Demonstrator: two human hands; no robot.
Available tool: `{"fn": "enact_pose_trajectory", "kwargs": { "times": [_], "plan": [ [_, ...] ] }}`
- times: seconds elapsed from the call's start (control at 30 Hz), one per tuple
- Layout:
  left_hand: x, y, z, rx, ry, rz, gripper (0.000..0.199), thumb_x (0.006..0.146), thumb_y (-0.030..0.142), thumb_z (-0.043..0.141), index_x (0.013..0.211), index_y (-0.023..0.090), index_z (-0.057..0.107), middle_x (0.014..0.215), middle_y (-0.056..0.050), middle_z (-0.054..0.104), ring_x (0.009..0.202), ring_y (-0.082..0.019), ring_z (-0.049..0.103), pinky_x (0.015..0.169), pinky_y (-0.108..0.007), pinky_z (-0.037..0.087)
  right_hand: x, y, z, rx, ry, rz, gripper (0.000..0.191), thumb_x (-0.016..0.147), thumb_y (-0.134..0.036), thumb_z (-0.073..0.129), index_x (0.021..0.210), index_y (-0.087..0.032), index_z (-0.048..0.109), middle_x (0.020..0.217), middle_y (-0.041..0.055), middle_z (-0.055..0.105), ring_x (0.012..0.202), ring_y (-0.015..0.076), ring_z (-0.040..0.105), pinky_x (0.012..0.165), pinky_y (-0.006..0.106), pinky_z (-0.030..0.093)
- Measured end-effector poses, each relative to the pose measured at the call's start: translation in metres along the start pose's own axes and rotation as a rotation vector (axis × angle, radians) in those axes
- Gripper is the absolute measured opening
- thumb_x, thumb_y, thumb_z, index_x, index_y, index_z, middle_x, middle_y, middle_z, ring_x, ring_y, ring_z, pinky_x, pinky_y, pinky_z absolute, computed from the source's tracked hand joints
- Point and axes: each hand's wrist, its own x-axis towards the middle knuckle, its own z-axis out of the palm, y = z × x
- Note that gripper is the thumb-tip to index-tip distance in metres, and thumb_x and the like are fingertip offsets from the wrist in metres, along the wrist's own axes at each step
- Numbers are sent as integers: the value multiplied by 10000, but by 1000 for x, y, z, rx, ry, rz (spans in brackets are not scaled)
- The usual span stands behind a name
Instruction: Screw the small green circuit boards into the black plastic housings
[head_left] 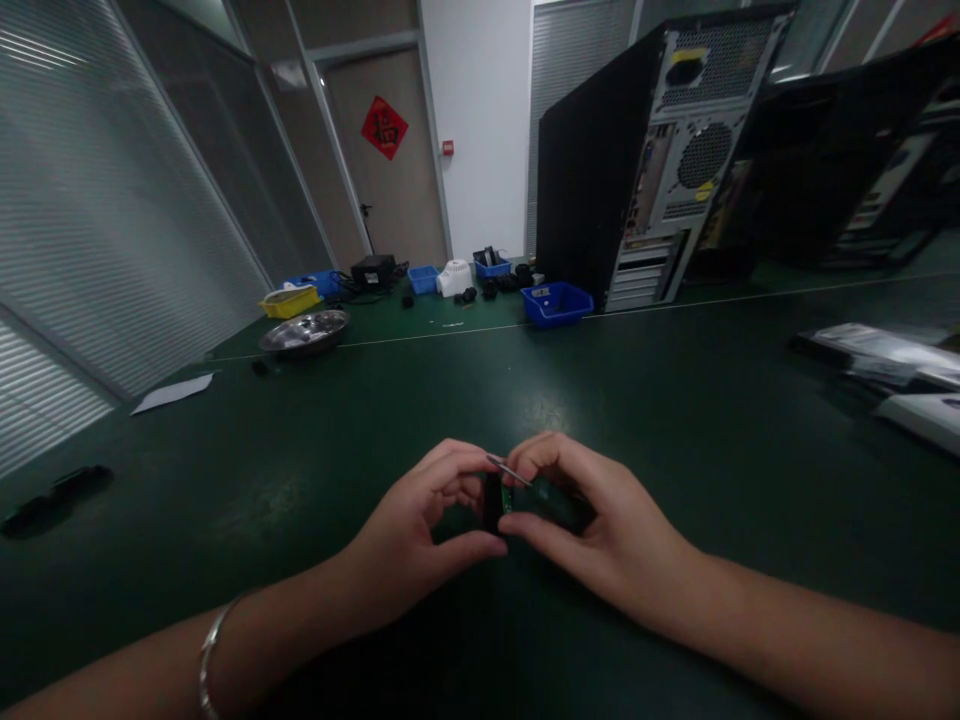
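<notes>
Both hands meet over the near, middle part of the dark green counter [420, 400]. The left hand [412, 520] curls its fingers and thumb about a small, flat black piece [492, 503]; the right hand [622, 515] grasps a rounded green-black part [555, 503], its thumb tip beside the thin bright-green circuit board [507, 497] at the black piece's side. A slim silvery metal strip [508, 469] slants between the two sets of fingertips; which hand carries it, I cannot tell. To handle this well, I would keep the left grip firm but light, touch the board by its rim only, keep the metal off its face, and stay low over the counter so that any loose bit lands close by.

The containers stand toward the counter's far edge. A deep blue plastic tray [561, 313], beside the black computer tower [592, 180], holds something small and pale. A smaller blue tray [493, 271] carries black items; the contents of a light-blue tray [424, 280] are unclear. Near the far left corner, a yellow plastic tray [292, 304] holds something white, and just before it sits a shiny round metal bowl [304, 335], its contents indistinct.
</notes>
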Motion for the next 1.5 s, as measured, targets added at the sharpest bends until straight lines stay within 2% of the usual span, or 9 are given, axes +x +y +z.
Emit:
{"fn": "enact_pose_trajectory", "kwargs": {
  "times": [0.3, 0.47, 0.57, 0.77, 1.03, 1.5],
  "plan": [
    [0, -3, 1, -58, 52, -15, 422, 708, 101, 814, 1080, 205, 645, 1130, -46, 559, 961, -187, 597, 853, -319, 510, 0, 1, 1, 1, -5, 18, 215, 836, -159, 701, 964, -225, 541, 932, 12, 646, 850, 180, 628, 753, 289, 488],
    [1, -1, 4, -255, 29, -219, 442, 712, 46, 783, 1089, 187, 598, 964, -26, 678, 829, -153, 654, 769, -295, 520, -1, 1, 2, 9, 19, 24, 207, 835, -142, 696, 959, -217, 548, 932, 20, 639, 851, 185, 623, 749, 294, 491],
    [2, 2, 7, -339, 35, -285, 451, 720, 29, 757, 1095, 180, 556, 925, -19, 695, 745, -139, 679, 710, -284, 530, -2, 1, 4, 23, 40, -7, 207, 838, -135, 693, 950, -216, 540, 925, 15, 635, 854, 180, 623, 758, 291, 490],
    [1, 6, 10, -288, 61, -231, 399, 719, 21, 756, 1039, 176, 573, 798, 33, 670, 662, -79, 609, 627, -213, 484, -3, -1, 5, -23, 14, -81, 237, 851, -126, 685, 975, -236, 516, 956, 4, 623, 870, 168, 623, 765, 278, 485],
    [1, 7, 8, -135, 88, -244, 409, 717, 105, 784, 1061, 168, 571, 838, 5, 670, 751, -142, 634, 716, -299, 498, -4, -1, 2, -109, -8, -87, 234, 869, -114, 659, 986, -241, 501, 970, 7, 618, 875, 175, 616, 762, 294, 477],
    [-1, 10, 9, -116, 50, -236, 373, 745, 108, 769, 1050, 173, 564, 838, 10, 635, 730, -124, 594, 712, -286, 475, -4, 5, 4, -37, -10, -139, 243, 874, -137, 676, 998, -244, 497, 968, 4, 607, 877, 165, 613, 760, 278, 482]
  ]
}}
